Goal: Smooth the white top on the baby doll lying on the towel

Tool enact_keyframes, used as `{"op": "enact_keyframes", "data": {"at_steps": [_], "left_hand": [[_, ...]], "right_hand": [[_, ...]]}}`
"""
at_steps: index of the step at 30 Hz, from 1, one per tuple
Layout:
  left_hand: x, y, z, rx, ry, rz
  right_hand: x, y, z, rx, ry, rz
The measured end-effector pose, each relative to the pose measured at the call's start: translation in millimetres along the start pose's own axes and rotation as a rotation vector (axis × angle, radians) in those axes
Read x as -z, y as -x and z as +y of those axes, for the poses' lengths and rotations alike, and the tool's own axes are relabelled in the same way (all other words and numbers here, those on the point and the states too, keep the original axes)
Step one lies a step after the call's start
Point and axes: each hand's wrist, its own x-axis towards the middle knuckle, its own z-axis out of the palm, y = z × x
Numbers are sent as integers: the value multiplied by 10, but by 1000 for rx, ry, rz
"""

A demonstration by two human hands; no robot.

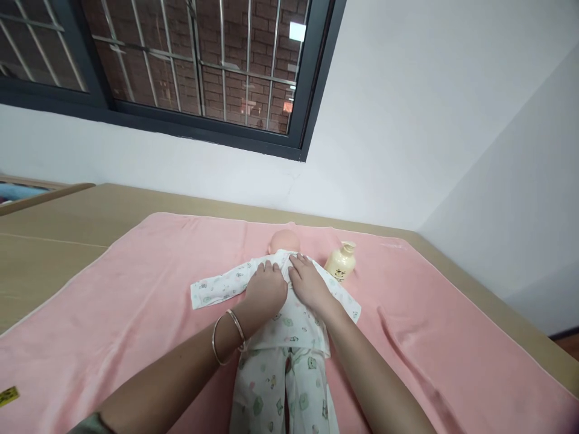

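A baby doll lies on its back, its bare head (pixel 284 241) away from me. It wears a white printed long-sleeved top (pixel 294 328) and matching trousers (pixel 307 386). Curled at the upper chest, my left hand (pixel 268 289) is closed on the front of the top; its fingertips are partly hidden. My right hand (pixel 310 282) rests on the chest just beside it, fingers stretched over the cloth near the collar, thumb out of sight. Both sleeves spread outward, and the left one (pixel 217 289) lies flat. The doll's hands do not show.
A pale yellow bottle (pixel 340 262) leans by the doll's right-hand sleeve. Underneath is a pink blanket (pixel 149 289), wrinkled at the right, on a tan surface (pixel 67 211). A white wall (pixel 384 120) and a barred window (pixel 203 66) stand behind. A yellow-black tag (pixel 9 395) lies far left.
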Motion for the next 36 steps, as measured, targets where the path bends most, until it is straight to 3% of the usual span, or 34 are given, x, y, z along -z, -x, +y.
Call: {"op": "enact_keyframes", "data": {"at_steps": [3,8,13,19,23,29,32,36], "left_hand": [[43,-79,-104,-7,-30,8],[-14,-229,-329,122,182,54],[-76,-145,-138,182,42,104],[-12,51,184,-18,-190,17],[91,-33,32,-63,-118,-29],[83,-251,-335,148,225,3],[27,-215,-291,143,165,38],[4,-53,-37,-6,-73,-12]], "right_hand": [[-24,27,-60,-28,46,6],[-52,182,-280,-28,104,-37],[-8,152,-200,-34,3,-46],[-1,-23,13,-21,-49,-14],[-44,78,-133,-49,57,-4],[-48,316,-384,7,184,-32],[-40,287,-334,17,123,-3],[-10,123,-120,10,-29,7]]}}
